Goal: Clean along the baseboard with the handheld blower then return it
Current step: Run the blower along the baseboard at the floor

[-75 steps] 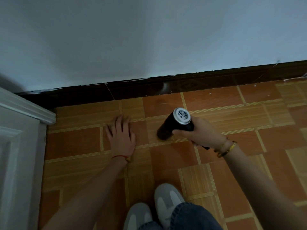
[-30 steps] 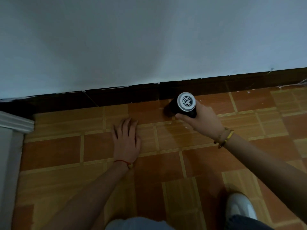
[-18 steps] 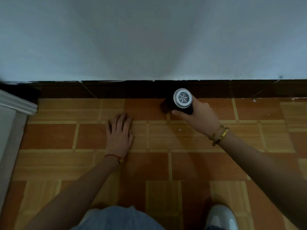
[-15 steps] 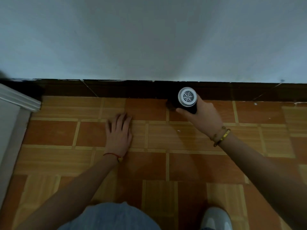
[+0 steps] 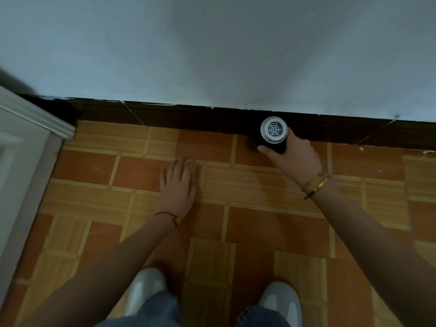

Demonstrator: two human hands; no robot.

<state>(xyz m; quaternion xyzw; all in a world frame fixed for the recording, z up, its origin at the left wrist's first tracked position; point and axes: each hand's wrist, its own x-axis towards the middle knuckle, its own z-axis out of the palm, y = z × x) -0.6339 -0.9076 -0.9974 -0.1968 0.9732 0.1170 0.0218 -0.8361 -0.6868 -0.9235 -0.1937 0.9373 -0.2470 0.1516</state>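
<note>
The wall [image 5: 212,48] rises behind the dark baseboard [image 5: 188,119], and the tiled floor [image 5: 259,223] spreads in front of it. A door frame [image 5: 28,142] meets the baseboard's left end. The left hand [image 5: 178,185] lies flat on the floor near the baseboard, fingers straight and released. The right hand [image 5: 295,159] grasps the blower [image 5: 273,135], whose nose points at the baseboard, grille end facing up.

The right hand [image 5: 295,159] grips the black blower [image 5: 271,136] — its nose is at the dark baseboard [image 5: 188,120]. The left hand [image 5: 178,185] lies flat on the tiled floor [image 5: 271,223], near two white shoes [image 5: 280,300].
</note>
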